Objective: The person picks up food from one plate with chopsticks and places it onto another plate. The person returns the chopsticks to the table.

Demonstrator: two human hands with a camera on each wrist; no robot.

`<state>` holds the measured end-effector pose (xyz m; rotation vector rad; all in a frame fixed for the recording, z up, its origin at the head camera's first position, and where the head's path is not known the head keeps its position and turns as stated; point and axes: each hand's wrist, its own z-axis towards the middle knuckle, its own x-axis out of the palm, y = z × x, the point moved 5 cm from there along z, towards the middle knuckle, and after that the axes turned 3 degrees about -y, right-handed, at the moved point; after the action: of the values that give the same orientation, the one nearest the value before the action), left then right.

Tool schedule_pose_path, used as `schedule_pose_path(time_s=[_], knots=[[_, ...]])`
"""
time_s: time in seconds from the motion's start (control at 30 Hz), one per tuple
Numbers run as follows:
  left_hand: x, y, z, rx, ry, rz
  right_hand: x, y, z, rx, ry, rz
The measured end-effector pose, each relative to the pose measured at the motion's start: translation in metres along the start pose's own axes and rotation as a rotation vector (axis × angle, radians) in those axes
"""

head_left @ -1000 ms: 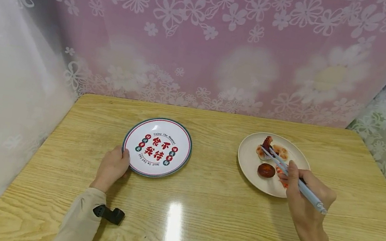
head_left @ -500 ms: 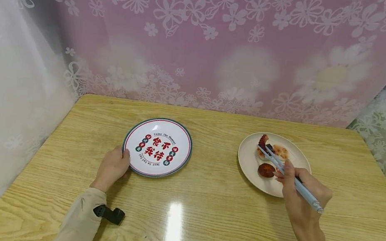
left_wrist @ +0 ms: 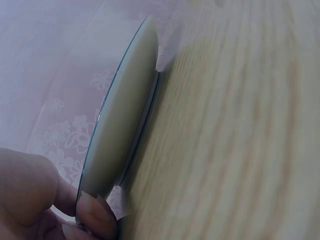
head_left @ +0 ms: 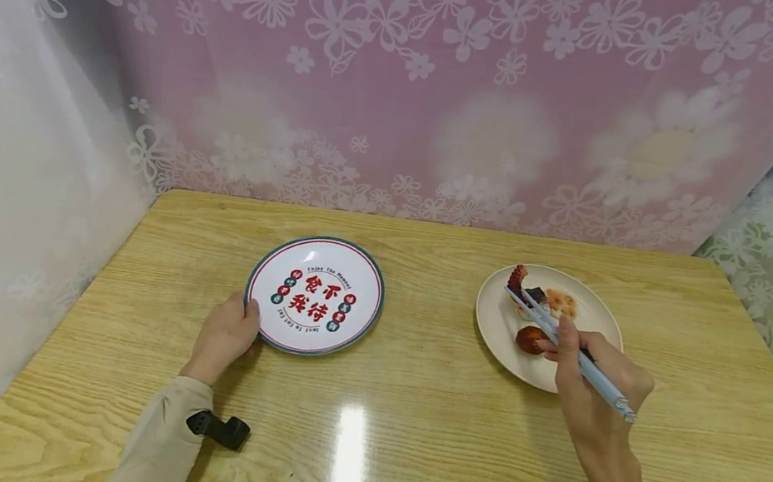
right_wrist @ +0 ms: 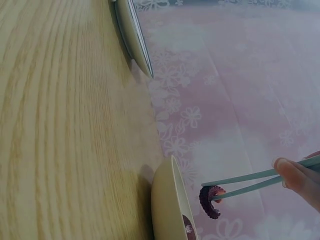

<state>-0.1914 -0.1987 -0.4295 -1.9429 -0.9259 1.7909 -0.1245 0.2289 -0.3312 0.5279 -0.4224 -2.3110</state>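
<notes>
My left hand (head_left: 224,339) pinches the near-left rim of a white plate (head_left: 308,334) with red lettering and a green edge; thumb on top, fingertips (left_wrist: 97,215) beneath in the left wrist view. In my right hand (head_left: 599,405) are light blue chopsticks (head_left: 599,381), their tips pinching a dark red tentacle piece (head_left: 517,280). The right wrist view has this tentacle piece (right_wrist: 208,202) raised beside the beige plate (right_wrist: 167,210). On the beige plate (head_left: 493,334) lie a brown round piece (head_left: 530,340), a black-banded piece (head_left: 536,295) and a pale browned piece (head_left: 562,303).
The wooden table (head_left: 405,412) carries both plates, set apart left and right. A pink floral curtain (head_left: 392,107) hangs behind the table's far edge, with pale curtains at either side.
The chopsticks and my right hand have shifted left, carrying the tentacle piece toward the beige plate's left side. My left hand and the white plate have stayed in place.
</notes>
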Motion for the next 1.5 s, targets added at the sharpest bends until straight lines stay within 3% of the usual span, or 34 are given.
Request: schedule_pose_path(time_s=[1.03, 1.5], knots=[[0.0, 0.0, 0.0, -0.001, -0.004, 0.011, 0.011, 0.01, -0.001, -0.059, -0.003, 0.02], [0.0, -0.001, 0.0, -0.025, -0.001, 0.009, 0.017, 0.013, -0.001, -0.026, 0.023, 0.114]])
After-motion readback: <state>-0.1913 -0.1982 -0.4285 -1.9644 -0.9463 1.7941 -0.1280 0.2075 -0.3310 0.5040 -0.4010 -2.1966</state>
